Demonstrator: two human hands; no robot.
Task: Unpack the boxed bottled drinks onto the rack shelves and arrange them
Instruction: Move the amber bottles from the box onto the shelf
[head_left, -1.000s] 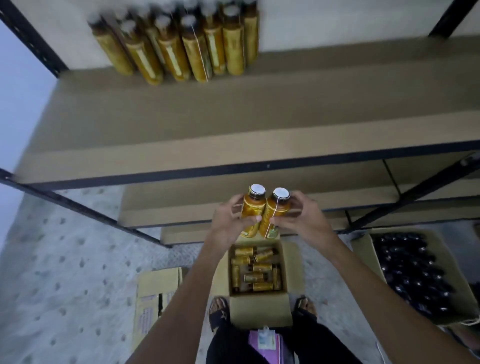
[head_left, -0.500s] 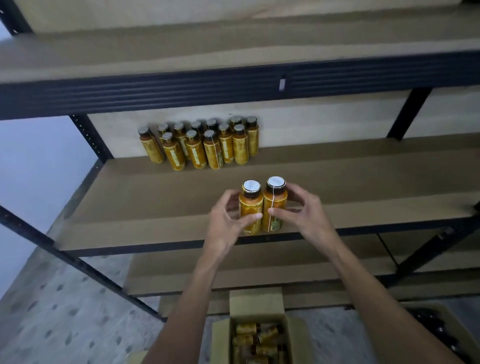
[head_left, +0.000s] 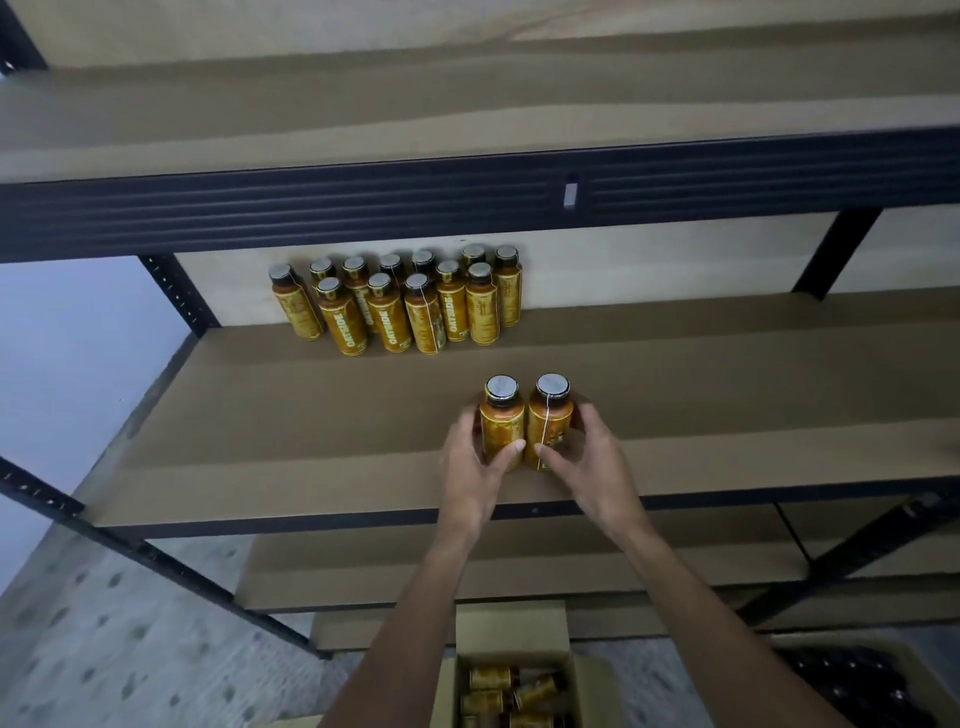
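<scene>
Two upright amber bottles with silver caps are held side by side over the front part of the middle shelf (head_left: 311, 431). My left hand (head_left: 470, 470) grips the left bottle (head_left: 500, 423), thumb across its label. My right hand (head_left: 589, 467) grips the right bottle (head_left: 549, 418). Whether their bases touch the shelf board is hidden by my hands. Several matching bottles (head_left: 400, 306) stand in two rows at the back of the same shelf. On the floor below, an open cardboard box (head_left: 511, 631) holds several more bottles lying loose.
The dark steel beam (head_left: 363, 202) of the upper shelf hangs above. Black uprights and diagonal braces (head_left: 130, 545) frame the rack. A lower shelf (head_left: 363, 566) sits beneath. A second box of dark bottles (head_left: 878, 680) stands on the floor at the right.
Both hands have lifted the two bottles from above the floor box up to the middle shelf and moved them inward over its front part. The view has tilted upward.
</scene>
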